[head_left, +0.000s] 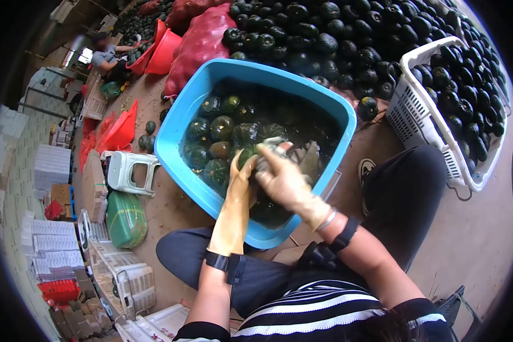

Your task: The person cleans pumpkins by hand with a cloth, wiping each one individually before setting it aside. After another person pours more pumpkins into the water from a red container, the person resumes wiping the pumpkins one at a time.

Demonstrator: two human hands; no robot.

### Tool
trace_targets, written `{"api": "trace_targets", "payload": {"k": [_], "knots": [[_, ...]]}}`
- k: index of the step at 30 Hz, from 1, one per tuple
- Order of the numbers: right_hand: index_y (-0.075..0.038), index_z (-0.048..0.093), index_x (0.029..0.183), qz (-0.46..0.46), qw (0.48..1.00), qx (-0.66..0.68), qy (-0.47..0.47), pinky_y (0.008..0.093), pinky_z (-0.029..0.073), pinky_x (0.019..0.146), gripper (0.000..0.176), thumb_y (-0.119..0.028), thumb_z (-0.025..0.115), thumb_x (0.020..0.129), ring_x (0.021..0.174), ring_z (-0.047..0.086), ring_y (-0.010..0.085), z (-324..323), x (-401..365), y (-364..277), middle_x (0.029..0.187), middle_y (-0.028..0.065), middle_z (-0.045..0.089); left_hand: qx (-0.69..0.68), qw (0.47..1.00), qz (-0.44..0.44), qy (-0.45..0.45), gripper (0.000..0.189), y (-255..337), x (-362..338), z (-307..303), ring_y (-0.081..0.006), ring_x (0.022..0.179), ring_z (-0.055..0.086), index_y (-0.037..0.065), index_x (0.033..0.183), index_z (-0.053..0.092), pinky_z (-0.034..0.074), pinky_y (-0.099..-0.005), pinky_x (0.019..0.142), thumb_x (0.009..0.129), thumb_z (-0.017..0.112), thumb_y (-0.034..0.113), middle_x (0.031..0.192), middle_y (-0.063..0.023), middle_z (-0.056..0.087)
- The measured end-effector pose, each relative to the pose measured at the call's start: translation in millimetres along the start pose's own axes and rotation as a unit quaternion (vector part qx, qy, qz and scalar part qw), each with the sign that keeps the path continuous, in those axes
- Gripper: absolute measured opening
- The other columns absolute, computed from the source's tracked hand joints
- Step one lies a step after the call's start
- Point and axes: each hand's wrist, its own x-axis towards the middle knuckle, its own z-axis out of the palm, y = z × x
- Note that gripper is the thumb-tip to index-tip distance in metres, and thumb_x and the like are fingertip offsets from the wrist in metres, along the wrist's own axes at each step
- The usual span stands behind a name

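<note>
A blue tub (182,185) of dark water stands before me, with several small dark-green pumpkins floating in its left half. I wear yellowish rubber gloves on both hands. My left hand (240,178) is closed around the side of a green pumpkin (248,155) over the water. Against that same pumpkin, my right hand (282,178) presses a wet greyish cloth (275,143), its fingers curled over it. Much of the held pumpkin is hidden by the gloves and cloth. Another pale piece of cloth (310,162) hangs in the water just right of my right hand.
A large pile of dark-green pumpkins (325,43) lies behind the tub. At right stands a white plastic crate (410,100) full of them. Left are a white stool (122,171), a green wrapped bundle (125,219) and red tubs (165,51). Another person (104,58) sits far back left.
</note>
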Motion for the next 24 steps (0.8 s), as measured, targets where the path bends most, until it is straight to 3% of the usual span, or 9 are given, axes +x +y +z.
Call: {"api": "trace_targets", "payload": {"k": [2, 3, 4, 8, 11, 13, 20, 22, 24], "knots": [[-0.013, 0.058, 0.139, -0.103, 0.988, -0.118, -0.015, 0.0503, 0.044, 0.105, 0.052, -0.026, 0.067, 0.089, 0.123, 0.057, 0.0415, 8, -3, 1, 0.139, 0.0195, 0.057, 0.517, 0.825, 0.207, -0.099, 0.051, 24, -19, 40, -0.0263, 0.131, 0.054, 0.009, 0.153, 0.038, 0.043, -0.0405, 0.113, 0.107, 0.043, 0.030, 0.145, -0.0160, 0.054], [-0.018, 0.056, 0.140, -0.118, 0.972, -0.202, -0.034, 0.0592, 0.040, 0.107, 0.055, -0.031, 0.067, 0.088, 0.128, 0.052, 0.0447, 7, -2, 6, 0.145, 0.0154, 0.054, 0.140, 0.976, 0.001, -0.167, 0.051, -3, -9, 20, -0.0279, 0.135, 0.051, 0.010, 0.154, 0.037, 0.042, -0.0402, 0.114, 0.108, 0.037, 0.031, 0.148, -0.0178, 0.051], [-0.015, 0.057, 0.138, -0.122, 0.972, -0.196, -0.039, 0.0522, 0.044, 0.106, 0.053, -0.033, 0.065, 0.089, 0.122, 0.056, 0.0432, -2, 4, 12, 0.138, 0.0122, 0.060, -0.264, 0.942, -0.194, -0.078, 0.051, -29, 1, 0, -0.0296, 0.138, 0.049, 0.011, 0.155, 0.036, 0.040, -0.0400, 0.116, 0.109, 0.030, 0.031, 0.151, -0.0195, 0.048], [-0.002, 0.041, 0.153, 0.157, 0.958, 0.238, -0.002, 0.0371, 0.040, 0.114, 0.065, -0.036, 0.060, 0.100, 0.140, 0.048, 0.0301, -19, 31, 43, 0.147, 0.0221, 0.054, -0.027, 0.998, -0.051, -0.021, 0.075, 16, -28, 40, -0.0249, 0.124, 0.058, 0.011, 0.146, 0.050, 0.049, -0.0397, 0.106, 0.079, 0.082, 0.015, 0.132, -0.0100, 0.060], [0.004, 0.036, 0.151, 0.101, 0.891, 0.434, 0.083, 0.0358, 0.035, 0.116, 0.066, -0.024, 0.063, 0.098, 0.132, 0.052, 0.0314, 18, 11, 56, 0.141, 0.0211, 0.055, -0.103, 0.993, -0.027, 0.040, 0.059, 2, -20, 43, -0.0247, 0.119, 0.060, 0.017, 0.146, 0.052, 0.051, -0.0390, 0.102, 0.091, 0.072, 0.017, 0.132, -0.0102, 0.060], [0.003, 0.040, 0.147, 0.027, 0.950, 0.177, 0.255, 0.0400, 0.038, 0.112, 0.063, -0.021, 0.066, 0.095, 0.130, 0.050, 0.0325, 50, -6, 49, 0.136, 0.0235, 0.052, -0.039, 0.994, -0.021, 0.098, 0.051, 1, -25, 52, -0.0261, 0.120, 0.060, 0.017, 0.143, 0.054, 0.049, -0.0406, 0.104, 0.095, 0.068, 0.025, 0.132, -0.0130, 0.062], [-0.005, 0.069, 0.108, 0.282, 0.800, 0.511, -0.142, 0.0314, 0.055, 0.074, 0.021, -0.023, 0.064, 0.098, 0.081, 0.067, 0.0161, -25, 36, 71, 0.094, 0.0049, 0.071, 0.156, 0.975, -0.087, -0.134, 0.063, 46, -26, 43, -0.0184, 0.116, 0.060, 0.006, 0.144, 0.053, 0.049, -0.0338, 0.101, 0.086, 0.074, 0.022, 0.130, -0.0080, 0.062], [-0.005, 0.069, 0.110, 0.072, 0.927, 0.358, -0.081, 0.0311, 0.056, 0.079, 0.021, -0.022, 0.064, 0.099, 0.083, 0.069, 0.0171, -28, 30, 78, 0.096, 0.0063, 0.072, 0.068, 0.990, -0.094, -0.081, 0.067, 56, -36, 54, -0.0205, 0.116, 0.061, 0.007, 0.147, 0.049, 0.049, -0.0362, 0.102, 0.089, 0.074, 0.028, 0.134, -0.0090, 0.060], [-0.005, 0.066, 0.118, 0.305, 0.678, 0.663, -0.090, 0.0314, 0.056, 0.090, 0.025, -0.021, 0.064, 0.100, 0.093, 0.070, 0.0165, -23, 40, 81, 0.102, 0.0083, 0.072, -0.051, 0.996, -0.064, -0.042, 0.072, 49, -36, 49, -0.0223, 0.116, 0.061, 0.008, 0.150, 0.044, 0.049, -0.0389, 0.102, 0.091, 0.075, 0.035, 0.132, -0.0093, 0.061]]}}
